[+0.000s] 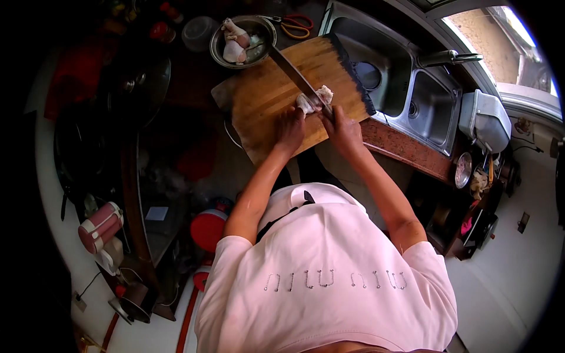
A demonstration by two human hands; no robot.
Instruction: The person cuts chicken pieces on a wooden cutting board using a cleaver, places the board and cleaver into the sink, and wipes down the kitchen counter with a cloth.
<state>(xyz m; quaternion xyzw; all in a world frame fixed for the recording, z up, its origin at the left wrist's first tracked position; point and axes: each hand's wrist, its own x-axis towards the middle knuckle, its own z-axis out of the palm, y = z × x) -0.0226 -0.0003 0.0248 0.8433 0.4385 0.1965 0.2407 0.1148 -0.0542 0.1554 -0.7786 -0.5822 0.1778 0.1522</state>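
My right hand (pixel 343 127) is closed around the handle of a knife (pixel 295 75), whose broad blade points away from me to the upper left. The blade lies across a piece of raw chicken (pixel 305 104) near the close edge of the wooden cutting board (pixel 268 88). My left hand (pixel 290 128) grips the near left side of that piece, its fingers partly hidden. Beyond the board, a metal bowl (pixel 259 59) holds pale raw chicken pieces (pixel 235 42), and the knife's tip reaches close to its rim.
Scissors (pixel 296 26) with red and orange handles lie behind the board. A double steel sink (pixel 406 88) with a faucet (pixel 450 57) adjoins it on the right. A clear plastic container (pixel 199 33) stands left of the bowl. A lidded pan (pixel 138 88) sits farther left.
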